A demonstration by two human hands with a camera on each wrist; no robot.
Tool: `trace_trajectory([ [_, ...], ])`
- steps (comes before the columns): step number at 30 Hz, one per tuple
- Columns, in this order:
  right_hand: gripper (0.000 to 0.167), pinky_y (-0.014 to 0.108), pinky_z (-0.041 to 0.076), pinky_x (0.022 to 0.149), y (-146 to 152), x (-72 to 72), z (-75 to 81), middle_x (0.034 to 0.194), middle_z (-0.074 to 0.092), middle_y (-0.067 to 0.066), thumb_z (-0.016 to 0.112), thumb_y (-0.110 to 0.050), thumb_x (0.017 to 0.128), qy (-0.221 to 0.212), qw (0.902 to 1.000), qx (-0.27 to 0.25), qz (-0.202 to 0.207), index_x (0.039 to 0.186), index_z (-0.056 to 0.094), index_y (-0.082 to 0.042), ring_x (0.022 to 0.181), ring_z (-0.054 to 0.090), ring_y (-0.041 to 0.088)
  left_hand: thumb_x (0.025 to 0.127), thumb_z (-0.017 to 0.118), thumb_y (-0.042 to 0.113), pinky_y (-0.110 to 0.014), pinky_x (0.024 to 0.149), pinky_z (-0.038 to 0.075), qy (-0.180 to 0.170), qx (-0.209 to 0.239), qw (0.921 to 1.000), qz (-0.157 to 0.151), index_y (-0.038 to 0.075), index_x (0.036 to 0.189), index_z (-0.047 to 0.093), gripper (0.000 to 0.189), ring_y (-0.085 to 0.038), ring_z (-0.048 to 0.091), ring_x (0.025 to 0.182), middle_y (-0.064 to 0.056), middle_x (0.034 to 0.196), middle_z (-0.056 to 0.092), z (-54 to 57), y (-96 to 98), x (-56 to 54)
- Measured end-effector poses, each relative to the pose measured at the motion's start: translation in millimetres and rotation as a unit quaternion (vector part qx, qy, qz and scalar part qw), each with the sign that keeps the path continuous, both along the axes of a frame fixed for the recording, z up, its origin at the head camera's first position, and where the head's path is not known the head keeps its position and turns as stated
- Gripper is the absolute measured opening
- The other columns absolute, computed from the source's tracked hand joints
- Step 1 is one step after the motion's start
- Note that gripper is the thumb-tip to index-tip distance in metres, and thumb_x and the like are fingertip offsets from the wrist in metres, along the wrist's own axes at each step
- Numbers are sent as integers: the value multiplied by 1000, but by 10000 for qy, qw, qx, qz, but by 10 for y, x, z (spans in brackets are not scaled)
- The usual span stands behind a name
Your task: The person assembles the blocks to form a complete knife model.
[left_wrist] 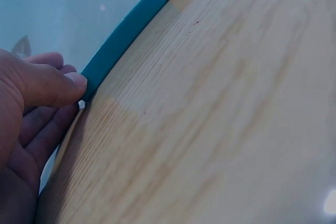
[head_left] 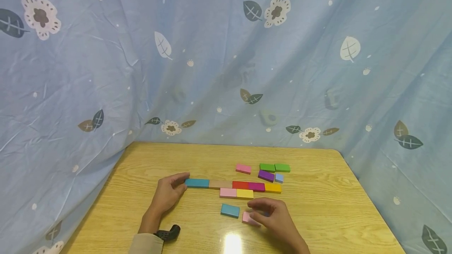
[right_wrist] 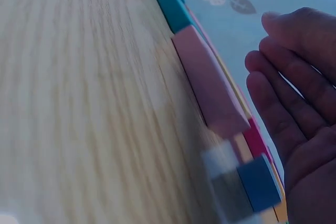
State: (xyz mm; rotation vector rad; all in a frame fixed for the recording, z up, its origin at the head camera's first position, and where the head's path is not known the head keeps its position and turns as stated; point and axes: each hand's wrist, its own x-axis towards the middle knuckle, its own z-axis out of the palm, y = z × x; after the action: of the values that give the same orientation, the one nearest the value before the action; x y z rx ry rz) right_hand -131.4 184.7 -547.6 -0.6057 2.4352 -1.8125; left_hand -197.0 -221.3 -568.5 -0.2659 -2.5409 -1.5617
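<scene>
My left hand (head_left: 168,192) pinches the left end of a teal block (head_left: 197,183), thumb at the near side and fingers behind. That block begins a row continuing with tan (head_left: 219,184), red (head_left: 240,185), magenta (head_left: 256,186) and orange (head_left: 273,188) blocks. Against the row's near side lie a pink block (head_left: 228,193) and a yellow block (head_left: 245,194). Over a nearer pink block (right_wrist: 207,80) hovers my right hand (head_left: 277,216), its fingers apart and holding nothing. Beside that pink block, the right wrist view shows a blue block (right_wrist: 260,183), blurred around its edge.
Another teal block (head_left: 230,210) lies left of my right hand. Behind the row are a pink block (head_left: 243,169), two green blocks (head_left: 274,167), a purple block (head_left: 266,175) and a small light blue block (head_left: 279,178). A patterned curtain (head_left: 212,69) surrounds the wooden table (head_left: 152,158).
</scene>
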Motion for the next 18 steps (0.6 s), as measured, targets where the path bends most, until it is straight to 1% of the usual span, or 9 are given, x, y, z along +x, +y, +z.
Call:
trace_trajectory([
  [3, 29, 26, 65, 99, -91, -46, 0, 120, 82, 14, 86, -14, 95, 39, 10000, 54, 37, 122, 81, -5, 112, 81, 23, 99, 76, -4, -49, 113, 58, -37, 43, 10000, -36, 7, 142, 73, 44, -32, 72, 132, -10, 141, 75, -1, -3, -5],
  [8, 29, 33, 66, 99, -211, -101, 4, 119, 83, 12, 88, -15, 94, 226, 9993, 272, 113, 121, 81, -6, 113, 80, 29, 99, 77, -4, -49, 114, 58, -49, 36, 10000, -39, 8, 142, 74, 45, -32, 72, 133, -9, 141, 75, -4, -8, -19],
  [11, 28, 31, 67, 98, -272, -112, 3, 119, 83, 10, 88, -13, 94, 210, 9988, 411, 169, 120, 82, -6, 113, 81, 28, 99, 77, -4, -49, 114, 58, -63, 34, 10000, -37, 8, 142, 73, 45, -32, 71, 134, -9, 141, 75, -6, -10, -23],
  [15, 27, 24, 66, 94, -363, -106, -1, 117, 84, 7, 87, -11, 93, 164, 9976, 646, 200, 119, 83, -7, 107, 81, 19, 99, 76, -4, -49, 114, 58, -105, 54, 9999, -40, 8, 142, 73, 45, -32, 71, 134, -10, 141, 75, -8, -16, -22],
  [18, 26, 21, 65, 90, -429, -100, -17, 114, 84, 1, 87, -9, 91, 236, 9952, 942, 139, 117, 84, -11, 100, 77, 10, 99, 76, -4, -49, 114, 58, -121, 59, 9999, -39, 8, 142, 73, 45, -32, 71, 134, -10, 141, 75, -8, -20, -19],
])
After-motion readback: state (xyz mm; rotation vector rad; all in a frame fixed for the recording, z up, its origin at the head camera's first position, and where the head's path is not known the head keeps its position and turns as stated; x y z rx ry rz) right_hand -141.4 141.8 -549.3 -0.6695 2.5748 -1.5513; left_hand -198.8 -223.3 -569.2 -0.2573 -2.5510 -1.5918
